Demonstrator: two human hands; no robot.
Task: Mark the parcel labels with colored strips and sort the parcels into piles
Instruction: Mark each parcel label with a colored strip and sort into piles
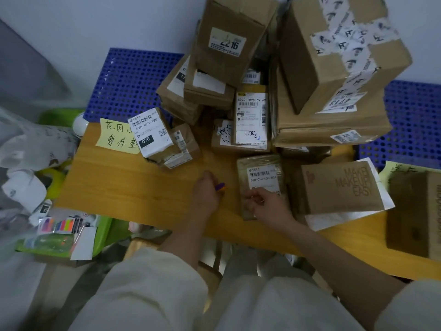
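Behind everything a blue perforated plastic floor mat (pixel 133 84) is seen, and on it a light wooden low table (pixel 124 187) is placed. At its far side a tall heap of brown cardboard parcels (pixel 310 75) is stacked. A flat brown parcel in clear wrap (pixel 260 168) is lying in front, its near edge pinched by the right hand (pixel 265 206). Just beside it, small purple and orange strips (pixel 220 186) are held in the curled left hand (pixel 206 192).

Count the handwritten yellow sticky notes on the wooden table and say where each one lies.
2. One yellow note lies at the table's far left, partly under a labelled parcel; another at the right edge. Parcels may hide more.
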